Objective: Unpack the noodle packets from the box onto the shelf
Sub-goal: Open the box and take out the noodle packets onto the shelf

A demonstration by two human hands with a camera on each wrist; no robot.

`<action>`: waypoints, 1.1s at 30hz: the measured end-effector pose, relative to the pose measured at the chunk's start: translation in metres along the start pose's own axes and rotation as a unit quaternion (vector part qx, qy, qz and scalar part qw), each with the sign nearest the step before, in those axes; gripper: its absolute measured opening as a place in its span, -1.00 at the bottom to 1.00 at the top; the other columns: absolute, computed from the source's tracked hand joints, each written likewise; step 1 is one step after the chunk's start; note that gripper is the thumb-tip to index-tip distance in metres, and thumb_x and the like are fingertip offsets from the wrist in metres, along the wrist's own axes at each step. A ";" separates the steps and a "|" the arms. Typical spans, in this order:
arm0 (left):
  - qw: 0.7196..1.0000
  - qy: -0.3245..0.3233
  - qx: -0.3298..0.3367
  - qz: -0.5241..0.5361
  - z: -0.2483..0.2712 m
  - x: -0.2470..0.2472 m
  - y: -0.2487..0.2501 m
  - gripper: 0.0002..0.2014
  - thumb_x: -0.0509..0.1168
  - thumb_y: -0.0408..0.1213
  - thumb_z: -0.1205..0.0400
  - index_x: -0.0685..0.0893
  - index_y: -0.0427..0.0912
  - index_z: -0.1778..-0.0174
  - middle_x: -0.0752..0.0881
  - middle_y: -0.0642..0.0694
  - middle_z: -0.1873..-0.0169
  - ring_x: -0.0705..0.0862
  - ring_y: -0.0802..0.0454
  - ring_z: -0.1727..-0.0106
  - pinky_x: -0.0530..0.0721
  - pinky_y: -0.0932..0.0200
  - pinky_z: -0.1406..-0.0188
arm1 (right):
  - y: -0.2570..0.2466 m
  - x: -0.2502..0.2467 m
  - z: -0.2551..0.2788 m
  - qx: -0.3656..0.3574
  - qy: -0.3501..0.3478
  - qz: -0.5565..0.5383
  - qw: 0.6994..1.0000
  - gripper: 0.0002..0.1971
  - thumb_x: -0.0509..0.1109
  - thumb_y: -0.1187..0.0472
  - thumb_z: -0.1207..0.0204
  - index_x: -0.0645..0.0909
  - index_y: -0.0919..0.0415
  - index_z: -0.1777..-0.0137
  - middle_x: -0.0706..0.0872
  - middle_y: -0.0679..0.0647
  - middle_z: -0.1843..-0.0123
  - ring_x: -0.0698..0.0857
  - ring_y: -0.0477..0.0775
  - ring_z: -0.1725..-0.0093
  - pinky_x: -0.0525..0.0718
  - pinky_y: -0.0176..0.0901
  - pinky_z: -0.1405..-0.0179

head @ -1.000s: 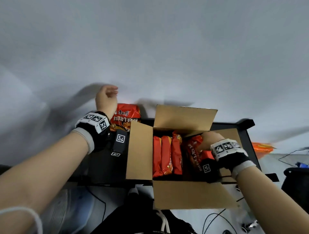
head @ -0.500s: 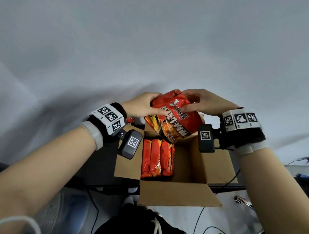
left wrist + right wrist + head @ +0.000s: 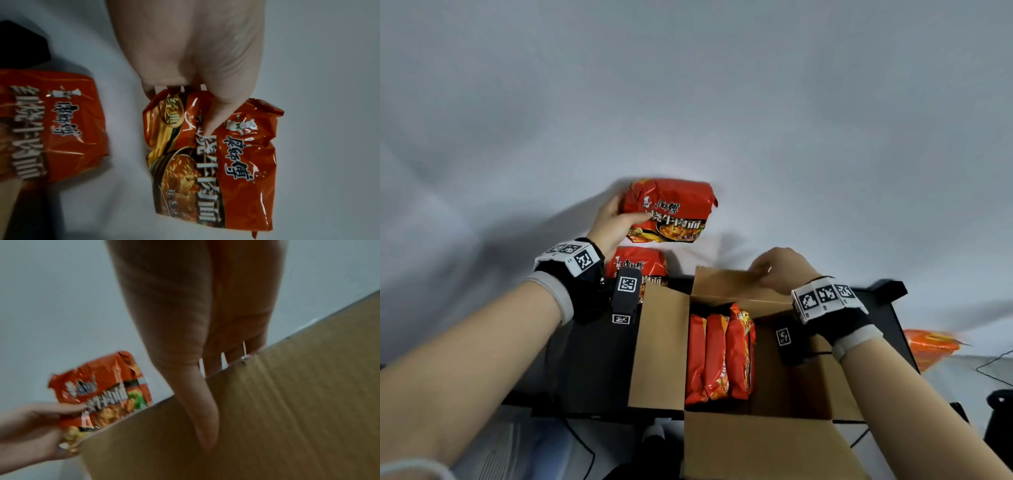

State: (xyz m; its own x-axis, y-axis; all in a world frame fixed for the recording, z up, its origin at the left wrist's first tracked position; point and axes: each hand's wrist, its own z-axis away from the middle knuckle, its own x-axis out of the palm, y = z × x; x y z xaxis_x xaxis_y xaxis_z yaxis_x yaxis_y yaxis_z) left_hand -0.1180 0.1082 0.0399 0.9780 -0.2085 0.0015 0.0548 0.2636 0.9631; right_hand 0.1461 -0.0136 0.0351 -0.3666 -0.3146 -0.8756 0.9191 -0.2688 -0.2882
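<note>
My left hand (image 3: 619, 222) grips a red noodle packet (image 3: 667, 209) by its left end and holds it against the white wall. It hangs just above another red packet (image 3: 640, 265) that stands on the black shelf (image 3: 592, 359). In the left wrist view the thumb of my left hand (image 3: 185, 91) presses into the held packet (image 3: 216, 162), with the standing packet (image 3: 51, 126) to the left. The open cardboard box (image 3: 767, 448) holds three packets (image 3: 719, 353) upright in its left half. My right hand (image 3: 774, 270) pinches the far flap (image 3: 287, 402), thumb on its inner face.
The right half of the box is bare cardboard. An orange bag (image 3: 931, 342) lies beyond the shelf's right end. Cables and a dark object (image 3: 1000, 411) are on the floor at lower right. The wall stands close behind the shelf.
Half a second ago both hands held the packet over the box. The left hand alone has carried it left toward the wall, and the right hand has dropped to the far flap.
</note>
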 end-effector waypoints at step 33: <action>0.941 -0.058 -0.171 -0.288 -0.054 -0.038 -0.116 -0.60 0.35 -0.09 -0.57 0.65 -0.24 -0.25 0.71 -0.22 -0.18 0.70 -0.19 -0.15 0.63 -0.07 -0.26 | -0.022 0.039 -0.091 0.112 -0.122 -0.092 0.982 -0.59 0.58 0.21 -0.32 0.68 0.20 -0.18 0.78 0.17 -0.14 0.74 0.19 -0.10 0.67 -0.04 -0.14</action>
State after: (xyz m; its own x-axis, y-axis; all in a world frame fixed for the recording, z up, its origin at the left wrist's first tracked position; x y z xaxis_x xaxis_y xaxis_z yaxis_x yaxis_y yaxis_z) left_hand -0.1503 0.1368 -0.0864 0.7393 -0.5049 -0.4455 0.6491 0.3586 0.6708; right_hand 0.1241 0.0624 -0.0281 -0.5714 -0.4433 -0.6907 0.7896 -0.5262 -0.3156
